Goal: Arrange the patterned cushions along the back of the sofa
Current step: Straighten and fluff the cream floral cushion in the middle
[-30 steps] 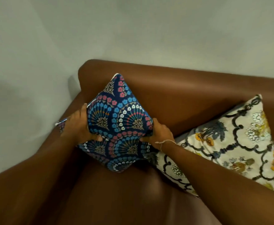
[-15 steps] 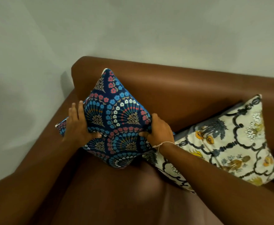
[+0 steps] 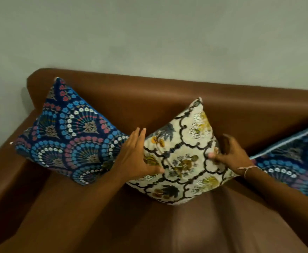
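Note:
A dark blue fan-patterned cushion (image 3: pixel 71 137) stands on one corner in the left corner of the brown sofa (image 3: pixel 149 99), leaning on the backrest. Beside it a cream floral cushion (image 3: pixel 182 154) also stands on a corner against the backrest. My left hand (image 3: pixel 135 157) grips its left edge, fingers flat behind and thumb in front. My right hand (image 3: pixel 230 154) grips its right edge. A second blue fan-patterned cushion (image 3: pixel 295 161) lies at the right, partly cut off by the frame.
A plain grey wall (image 3: pixel 149 33) rises right behind the backrest. The sofa's left armrest (image 3: pixel 5 172) runs down the left side. Brown seat surface (image 3: pixel 167 225) spreads in front of the cushions.
Both hands let go of the blue cushion, which stays in the left corner, and moved right onto the cream cushion, which now stands up on its corner. The view shifted right.

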Demonstrator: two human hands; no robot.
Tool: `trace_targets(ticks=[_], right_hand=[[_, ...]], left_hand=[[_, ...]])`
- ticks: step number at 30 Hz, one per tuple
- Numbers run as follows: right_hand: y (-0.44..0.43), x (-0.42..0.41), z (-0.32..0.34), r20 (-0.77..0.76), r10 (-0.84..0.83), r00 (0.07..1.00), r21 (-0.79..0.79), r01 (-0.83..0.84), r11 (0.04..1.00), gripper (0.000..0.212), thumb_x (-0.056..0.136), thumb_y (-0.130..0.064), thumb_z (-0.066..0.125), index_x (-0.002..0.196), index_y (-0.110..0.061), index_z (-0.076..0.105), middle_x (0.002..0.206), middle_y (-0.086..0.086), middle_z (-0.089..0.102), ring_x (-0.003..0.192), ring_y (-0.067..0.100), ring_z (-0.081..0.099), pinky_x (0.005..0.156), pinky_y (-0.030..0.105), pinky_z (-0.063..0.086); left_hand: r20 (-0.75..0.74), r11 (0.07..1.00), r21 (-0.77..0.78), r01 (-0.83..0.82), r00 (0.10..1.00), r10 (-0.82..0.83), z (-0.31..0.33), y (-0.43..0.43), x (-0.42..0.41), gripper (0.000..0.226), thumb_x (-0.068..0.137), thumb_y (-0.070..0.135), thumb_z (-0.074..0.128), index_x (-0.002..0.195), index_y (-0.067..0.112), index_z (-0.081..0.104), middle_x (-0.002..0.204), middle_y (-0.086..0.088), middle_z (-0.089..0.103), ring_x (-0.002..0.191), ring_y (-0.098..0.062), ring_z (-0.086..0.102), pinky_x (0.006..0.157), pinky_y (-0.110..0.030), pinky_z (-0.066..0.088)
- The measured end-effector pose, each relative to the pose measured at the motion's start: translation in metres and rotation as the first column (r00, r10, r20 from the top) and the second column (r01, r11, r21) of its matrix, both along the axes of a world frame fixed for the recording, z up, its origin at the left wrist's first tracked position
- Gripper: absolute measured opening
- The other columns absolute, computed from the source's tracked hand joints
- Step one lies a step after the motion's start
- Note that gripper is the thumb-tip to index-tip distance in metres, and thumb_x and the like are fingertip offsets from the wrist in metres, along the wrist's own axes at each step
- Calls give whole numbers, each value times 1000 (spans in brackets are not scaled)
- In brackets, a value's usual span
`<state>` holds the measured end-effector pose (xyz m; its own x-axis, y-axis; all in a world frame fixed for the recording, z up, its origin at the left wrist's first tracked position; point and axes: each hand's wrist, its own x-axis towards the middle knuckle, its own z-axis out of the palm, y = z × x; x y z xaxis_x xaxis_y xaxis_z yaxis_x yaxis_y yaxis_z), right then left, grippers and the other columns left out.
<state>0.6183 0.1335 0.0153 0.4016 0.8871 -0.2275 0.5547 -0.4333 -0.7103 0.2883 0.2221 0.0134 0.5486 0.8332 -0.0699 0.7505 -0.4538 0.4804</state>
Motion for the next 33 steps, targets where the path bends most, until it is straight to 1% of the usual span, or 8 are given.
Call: trace_targets(ticks=[3, 7, 12, 16, 19, 26, 30, 33], right_hand=[[-14, 16, -25, 35, 202, 979, -219, -189, 957, 157, 25, -82, 79, 152, -22, 8, 153, 5, 37, 137, 28, 40, 112, 47, 32], [-21, 11, -50, 142, 202, 969, -180, -175, 968, 148, 28, -66, 88, 149, -21, 15, 144, 9, 46, 130, 35, 45, 107, 46, 39], [-29, 10, -58, 126, 69, 990, -23, -66, 998, 90, 45, -67, 81, 115, -15, 58, 111, 7, 65, 104, 30, 60, 88, 44, 51], [-17, 14, -28, 198, -36, 980, 153, 6, 988, 61, 61, -53, 83, 102, -14, 63, 95, 3, 63, 93, 26, 58, 81, 44, 51], [-7, 21, -9, 348, -76, 934, 198, 6, 980, 60, 64, -51, 82, 105, -12, 61, 94, 4, 55, 95, 27, 50, 81, 44, 46], [-18, 14, -46, 341, 11, 940, 51, -30, 998, 76, 73, -48, 77, 132, -13, 47, 125, 9, 51, 114, 28, 43, 95, 41, 41], [-27, 24, -46, 259, 77, 963, 164, -123, 979, 89, 71, -47, 78, 144, -18, 37, 135, 5, 52, 124, 27, 43, 101, 36, 35], [-46, 45, -35, 297, 98, 950, 221, -169, 961, 100, 74, -69, 64, 149, -12, 30, 148, 8, 43, 135, 26, 36, 112, 44, 31]], left_hand=[[-183, 999, -44, -18, 983, 9, -18, 0, 17, 151, 40, 90, 67, 154, 18, -1, 162, -11, 16, 146, -30, 20, 115, -51, 26], [-260, 995, 65, -78, 961, 92, -29, -3, 33, 141, 40, 71, 84, 150, 16, 13, 145, -11, 39, 133, -33, 35, 107, -51, 34], [-164, 974, 206, -98, 977, 133, -33, -17, 42, 126, 46, 59, 89, 144, 13, 24, 129, -8, 51, 121, -30, 46, 102, -51, 38], [3, 944, 297, -142, 989, 147, -17, -10, 47, 120, 46, 54, 91, 140, 12, 31, 122, -8, 56, 114, -30, 52, 97, -47, 43], [56, 942, 298, -156, 988, 146, -6, -1, 55, 120, 45, 54, 92, 141, 14, 32, 125, -8, 56, 115, -28, 52, 98, -45, 43], [-21, 987, 129, -97, 995, 100, -27, -3, 58, 131, 42, 52, 93, 147, 20, 21, 143, -7, 48, 133, -27, 43, 109, -44, 36], [-127, 984, 143, -111, 983, 129, -31, -6, 59, 150, 49, 61, 87, 152, 20, -15, 164, -16, 3, 150, -32, 3, 119, -55, 16], [-93, 940, 326, -104, 985, 142, -15, -35, 80, 135, 62, 56, 75, 153, 15, -17, 163, -15, -17, 149, -30, -17, 120, -56, 6]])
